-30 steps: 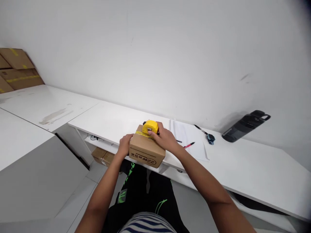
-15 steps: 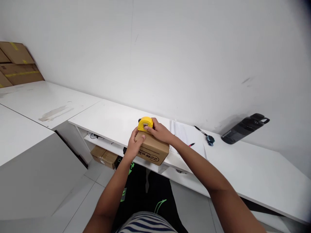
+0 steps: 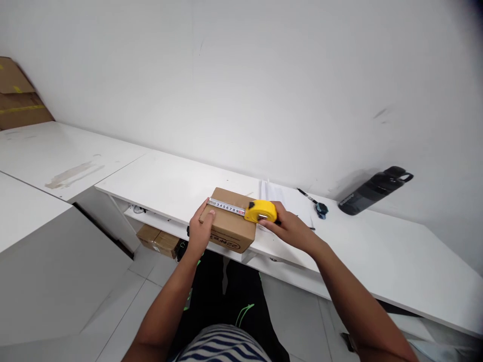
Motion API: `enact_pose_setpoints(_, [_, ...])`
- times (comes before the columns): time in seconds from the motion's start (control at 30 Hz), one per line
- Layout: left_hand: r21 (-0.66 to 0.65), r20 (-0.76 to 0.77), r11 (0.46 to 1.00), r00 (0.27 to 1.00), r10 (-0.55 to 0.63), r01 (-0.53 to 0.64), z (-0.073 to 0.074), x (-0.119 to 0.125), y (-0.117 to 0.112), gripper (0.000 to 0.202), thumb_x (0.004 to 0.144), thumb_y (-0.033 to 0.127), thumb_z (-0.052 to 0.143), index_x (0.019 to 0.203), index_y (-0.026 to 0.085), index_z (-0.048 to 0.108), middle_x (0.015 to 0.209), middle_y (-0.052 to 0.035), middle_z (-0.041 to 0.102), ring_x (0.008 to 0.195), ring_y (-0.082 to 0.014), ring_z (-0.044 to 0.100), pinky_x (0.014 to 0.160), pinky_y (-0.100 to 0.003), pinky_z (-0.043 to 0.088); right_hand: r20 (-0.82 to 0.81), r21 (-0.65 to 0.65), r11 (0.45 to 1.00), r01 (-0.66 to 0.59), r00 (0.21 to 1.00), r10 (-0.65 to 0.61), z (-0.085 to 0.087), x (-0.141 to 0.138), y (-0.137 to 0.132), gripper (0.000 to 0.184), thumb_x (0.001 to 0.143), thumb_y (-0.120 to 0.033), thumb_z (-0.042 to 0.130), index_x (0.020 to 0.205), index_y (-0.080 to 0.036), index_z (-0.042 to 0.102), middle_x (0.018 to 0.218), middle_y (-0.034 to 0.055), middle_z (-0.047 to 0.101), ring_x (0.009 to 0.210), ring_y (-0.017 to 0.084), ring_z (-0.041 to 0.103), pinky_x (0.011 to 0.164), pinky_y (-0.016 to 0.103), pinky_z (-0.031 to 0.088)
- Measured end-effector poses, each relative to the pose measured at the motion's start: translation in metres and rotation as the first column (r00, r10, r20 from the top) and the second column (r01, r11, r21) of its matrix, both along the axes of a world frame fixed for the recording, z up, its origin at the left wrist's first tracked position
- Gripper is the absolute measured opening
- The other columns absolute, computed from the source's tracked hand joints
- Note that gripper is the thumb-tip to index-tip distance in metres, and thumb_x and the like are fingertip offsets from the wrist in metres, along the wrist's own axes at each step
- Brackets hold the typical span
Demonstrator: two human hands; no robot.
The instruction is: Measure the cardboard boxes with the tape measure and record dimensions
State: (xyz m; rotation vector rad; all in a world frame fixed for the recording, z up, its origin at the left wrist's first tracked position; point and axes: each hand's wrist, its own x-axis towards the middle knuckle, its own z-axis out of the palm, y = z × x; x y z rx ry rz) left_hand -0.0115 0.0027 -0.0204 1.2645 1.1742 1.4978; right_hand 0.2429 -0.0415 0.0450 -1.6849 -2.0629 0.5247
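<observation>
A brown cardboard box point(image 3: 226, 231) with black print on its near side sits at the front of the white table point(image 3: 173, 176). My right hand point(image 3: 289, 226) grips a yellow tape measure point(image 3: 261, 210) at the box's right end. Its pulled-out blade point(image 3: 228, 207) lies across the top of the box, numbers facing up. At the left end my left hand point(image 3: 201, 226) is closed around the box's corner and the blade's tip, thumb pressed on the top. What the left fingers do behind the edge is hidden.
White papers point(image 3: 271, 191) lie right of the box, partly behind my right hand. Beyond them are a pen with a dark blue item point(image 3: 320, 209) and a black bottle point(image 3: 373, 191) by the wall. Small cartons point(image 3: 158, 240) stand under the table; larger boxes point(image 3: 20, 105) are far left.
My right hand has moved right with the tape measure, drawing the blade out along the top of the box. My left hand has stayed at the box's left end.
</observation>
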Motion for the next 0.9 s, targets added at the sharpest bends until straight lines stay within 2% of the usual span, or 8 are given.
enact_pose_setpoints(0.1, [0.027,-0.004,0.999,1.000,0.017,-0.017,-0.001,-0.001,0.000,0.042,0.084,0.030,0.061,0.125,0.022,0.066,0.133,-0.0057,0.064,0.128,-0.0268,0.054,0.114,-0.041,0.037,-0.100,-0.016,0.998,0.059,0.993,-0.061,-0.012,0.033,-0.021,0.046,0.088,-0.056,0.052,0.123,-0.026,0.044,0.090,0.0046,0.069,0.074,0.025,0.064,0.060,0.036,0.048])
enact_pose_setpoints(0.2, [0.046,-0.021,0.999,0.999,0.030,-0.029,-0.001,0.001,0.001,0.042,0.085,0.030,0.059,0.125,0.022,0.066,0.133,-0.0055,0.063,0.129,-0.0262,0.053,0.114,-0.040,0.036,-0.144,-0.014,0.994,0.104,0.984,-0.105,-0.020,0.044,-0.029,0.045,0.087,-0.055,0.055,0.121,-0.027,0.045,0.094,0.0047,0.069,0.079,0.026,0.065,0.061,0.037,0.050])
enact_pose_setpoints(0.4, [0.045,-0.018,0.998,0.999,0.048,-0.047,-0.002,0.002,0.005,0.043,0.086,0.034,0.059,0.127,0.021,0.065,0.135,-0.0058,0.062,0.128,-0.0260,0.053,0.114,-0.040,0.036,-0.135,-0.004,0.995,0.102,0.986,-0.102,-0.017,0.029,-0.018,0.048,0.087,-0.057,0.053,0.124,-0.027,0.045,0.092,0.0041,0.067,0.074,0.024,0.063,0.060,0.036,0.049])
enact_pose_setpoints(0.53, [0.035,-0.015,0.999,1.000,0.023,-0.023,-0.004,0.011,0.025,0.045,0.086,0.037,0.059,0.128,0.021,0.064,0.135,-0.0062,0.062,0.128,-0.0264,0.054,0.114,-0.040,0.036,-0.189,0.055,0.983,0.173,0.969,-0.160,-0.016,0.017,-0.002,0.053,0.086,-0.057,0.053,0.127,-0.024,0.043,0.088,0.0041,0.068,0.068,0.022,0.063,0.059,0.034,0.048])
enact_pose_setpoints(0.73, [0.021,0.015,0.998,0.998,-0.054,0.054,0.000,0.032,0.067,0.045,0.084,0.035,0.060,0.125,0.019,0.066,0.129,-0.0078,0.066,0.121,-0.0269,0.058,0.107,-0.040,0.042,-0.277,0.137,0.911,0.388,0.898,-0.341,-0.036,0.013,0.016,0.062,0.083,-0.060,0.055,0.129,-0.021,0.039,0.091,0.0064,0.070,0.072,0.025,0.066,0.063,0.036,0.049])
enact_pose_setpoints(0.9, [0.032,0.052,0.992,0.991,-0.120,0.118,0.001,0.032,0.078,0.044,0.082,0.036,0.060,0.121,0.017,0.068,0.128,-0.0076,0.066,0.122,-0.0269,0.057,0.105,-0.038,0.044,-0.316,0.216,0.860,0.462,0.867,-0.386,-0.051,0.008,0.016,0.061,0.083,-0.061,0.053,0.127,-0.020,0.042,0.091,0.0086,0.071,0.075,0.026,0.068,0.064,0.037,0.050])
